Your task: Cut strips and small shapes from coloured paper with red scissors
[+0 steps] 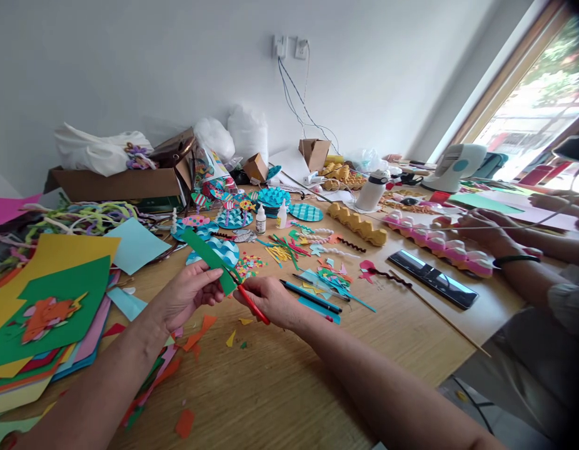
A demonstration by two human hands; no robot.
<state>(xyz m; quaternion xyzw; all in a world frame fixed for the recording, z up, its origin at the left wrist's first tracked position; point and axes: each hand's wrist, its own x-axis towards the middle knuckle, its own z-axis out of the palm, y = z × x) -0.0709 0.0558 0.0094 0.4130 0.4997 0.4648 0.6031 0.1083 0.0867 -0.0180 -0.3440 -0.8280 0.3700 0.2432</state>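
Between finger and thumb, my left hand pinches a strip of green paper above the table. Red-handled scissors are gripped in my right hand, close to my left fingers. Their blades meet the strip near its lower end; whether they are cutting through it I cannot tell. Orange and yellow paper scraps lie on the wood below my hands. To the right of my right hand are a dark pen and a blue paper piece.
Coloured paper sheets are stacked at left. Glue bottles and decorated blue discs stand behind my hands. On the right lie a phone and a wooden stick. Another person's hands work at a pink egg-carton strip.
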